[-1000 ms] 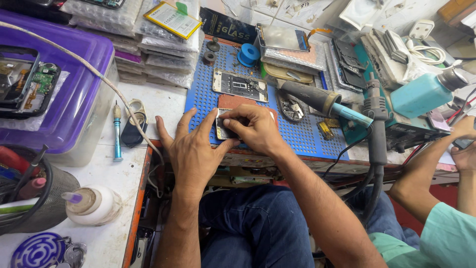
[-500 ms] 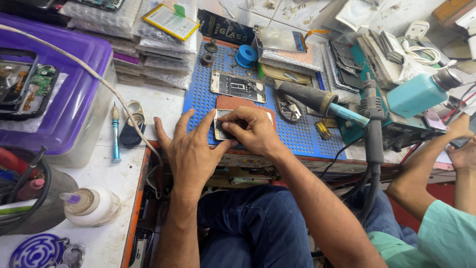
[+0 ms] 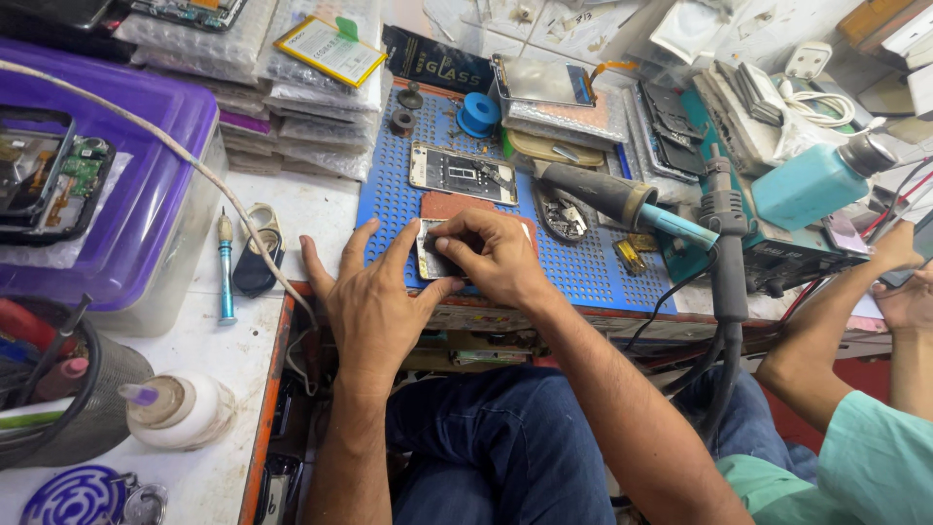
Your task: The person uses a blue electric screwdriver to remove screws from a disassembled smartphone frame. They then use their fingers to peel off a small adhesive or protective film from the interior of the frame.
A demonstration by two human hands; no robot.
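A small flat phone part (image 3: pixel 434 261) lies on the blue mat with holes (image 3: pixel 583 262), near the front edge of the counter (image 3: pixel 301 209). Both hands are together on it. The left hand (image 3: pixel 374 306) lies flat and holds its left side down. The right hand (image 3: pixel 491 255) pinches its top with bent fingers.

To do this well, I think the left hand should press softly so the part does not slide, and the right should work slowly.

An open phone (image 3: pixel 463 173) lies just behind. A blue screwdriver (image 3: pixel 225 267) rests to the left. Another person's arm (image 3: pixel 826 331) is at the right.
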